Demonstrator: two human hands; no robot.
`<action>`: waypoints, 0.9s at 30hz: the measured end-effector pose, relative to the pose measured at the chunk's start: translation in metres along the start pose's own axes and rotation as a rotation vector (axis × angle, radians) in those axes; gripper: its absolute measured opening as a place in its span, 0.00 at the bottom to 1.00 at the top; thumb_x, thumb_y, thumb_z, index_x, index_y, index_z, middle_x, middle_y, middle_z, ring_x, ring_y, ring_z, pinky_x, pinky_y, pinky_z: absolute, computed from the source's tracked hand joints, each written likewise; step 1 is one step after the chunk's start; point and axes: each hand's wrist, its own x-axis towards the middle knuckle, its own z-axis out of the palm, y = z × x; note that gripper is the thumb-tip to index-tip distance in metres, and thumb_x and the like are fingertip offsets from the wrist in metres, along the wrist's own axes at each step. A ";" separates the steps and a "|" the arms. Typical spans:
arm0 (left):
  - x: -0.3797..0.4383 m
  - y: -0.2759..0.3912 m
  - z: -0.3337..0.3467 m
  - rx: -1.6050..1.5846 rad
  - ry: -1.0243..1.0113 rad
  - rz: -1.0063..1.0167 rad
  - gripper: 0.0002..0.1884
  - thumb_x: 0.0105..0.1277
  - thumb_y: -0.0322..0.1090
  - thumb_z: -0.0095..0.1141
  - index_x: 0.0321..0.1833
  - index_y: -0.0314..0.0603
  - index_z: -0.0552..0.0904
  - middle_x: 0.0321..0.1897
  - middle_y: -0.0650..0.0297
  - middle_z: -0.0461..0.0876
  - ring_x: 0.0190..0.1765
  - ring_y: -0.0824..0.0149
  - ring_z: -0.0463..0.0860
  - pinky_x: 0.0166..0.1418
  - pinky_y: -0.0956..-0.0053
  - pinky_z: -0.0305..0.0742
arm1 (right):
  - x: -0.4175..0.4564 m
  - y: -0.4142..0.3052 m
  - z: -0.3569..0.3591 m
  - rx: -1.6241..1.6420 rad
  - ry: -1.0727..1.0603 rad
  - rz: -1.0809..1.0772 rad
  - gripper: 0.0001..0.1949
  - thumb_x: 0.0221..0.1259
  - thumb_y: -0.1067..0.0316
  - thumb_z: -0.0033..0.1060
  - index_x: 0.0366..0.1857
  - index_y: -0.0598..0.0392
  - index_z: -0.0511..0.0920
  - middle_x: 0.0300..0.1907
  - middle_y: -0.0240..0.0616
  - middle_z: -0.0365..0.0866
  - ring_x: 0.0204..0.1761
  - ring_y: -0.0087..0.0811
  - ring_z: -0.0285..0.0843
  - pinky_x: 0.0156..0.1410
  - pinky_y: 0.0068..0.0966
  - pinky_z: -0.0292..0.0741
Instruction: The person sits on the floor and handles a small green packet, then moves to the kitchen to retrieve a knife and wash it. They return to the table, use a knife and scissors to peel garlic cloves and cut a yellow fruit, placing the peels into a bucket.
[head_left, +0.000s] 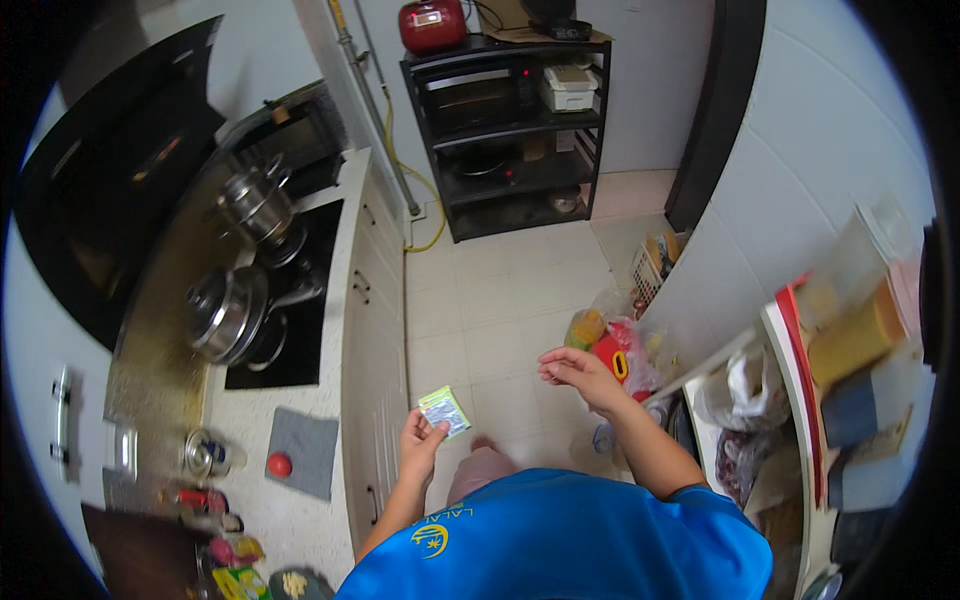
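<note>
Two small green-and-silver packets (444, 412) are pinched between the thumb and fingers of my left hand (424, 439), in front of my body above the floor. My right hand (574, 373) is raised to the right with its fingers loosely bent and nothing in them. Left of me, a red tomato-like round item (279, 464) rests on a grey cloth (307, 450) on the counter.
Steel pots (225, 315) stand on the black cooktop (300, 352) at the left. A black metal shelf (517, 135) holds appliances ahead. Plastic bags (626, 349) and a basket (646, 274) sit on the floor at the right, near a loaded white rack (795, 390).
</note>
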 end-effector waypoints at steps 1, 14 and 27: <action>0.034 0.000 0.004 -0.027 0.000 0.018 0.20 0.60 0.21 0.58 0.55 0.34 0.71 0.47 0.60 0.79 0.50 0.71 0.79 0.56 0.76 0.73 | 0.027 -0.002 -0.013 -0.016 -0.053 -0.020 0.12 0.66 0.67 0.53 0.49 0.58 0.76 0.42 0.34 0.79 0.46 0.23 0.76 0.53 0.21 0.72; 0.535 0.051 0.196 0.181 -0.629 0.062 0.20 0.60 0.18 0.57 0.55 0.34 0.70 0.49 0.60 0.78 0.53 0.71 0.77 0.56 0.76 0.72 | 0.251 -0.022 -0.234 0.185 0.628 -0.043 0.12 0.66 0.67 0.54 0.50 0.59 0.76 0.43 0.34 0.81 0.44 0.22 0.77 0.50 0.19 0.73; 0.813 0.014 0.446 0.130 -0.709 0.008 0.21 0.59 0.15 0.55 0.55 0.34 0.70 0.49 0.60 0.78 0.53 0.69 0.77 0.59 0.74 0.70 | 0.413 -0.136 -0.544 0.280 1.111 -0.233 0.09 0.67 0.69 0.50 0.46 0.58 0.77 0.38 0.33 0.81 0.37 0.21 0.77 0.46 0.18 0.75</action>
